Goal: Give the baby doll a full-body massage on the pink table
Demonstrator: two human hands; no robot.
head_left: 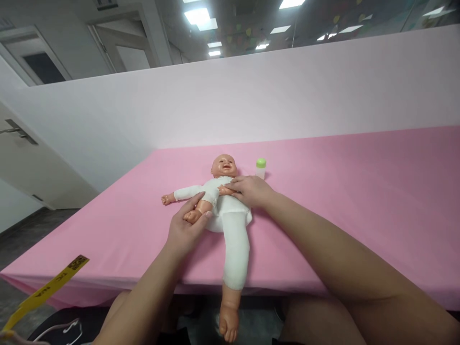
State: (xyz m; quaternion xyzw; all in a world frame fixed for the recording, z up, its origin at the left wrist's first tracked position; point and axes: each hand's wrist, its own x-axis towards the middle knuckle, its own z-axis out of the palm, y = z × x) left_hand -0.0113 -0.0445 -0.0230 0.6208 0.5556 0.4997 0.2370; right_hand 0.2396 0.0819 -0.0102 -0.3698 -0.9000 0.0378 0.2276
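A baby doll lies on its back, with a white cloth body and hard plastic head, hands and feet. My left hand is closed around the lower part of the doll's raised, bent leg, thumb and fingers on either side of the foot. Over the chest, my right hand grips the doll's arm near its hand; my fingertips partly cover it. The doll's other arm stretches out to the left. Its other leg is straight and hangs past the table's near edge.
The doll rests on a pink-covered table. A small bottle with a green cap stands beside the doll's head. Behind the table is a white low wall with glass above. A yellow tag sticks up at the lower left, near a door.
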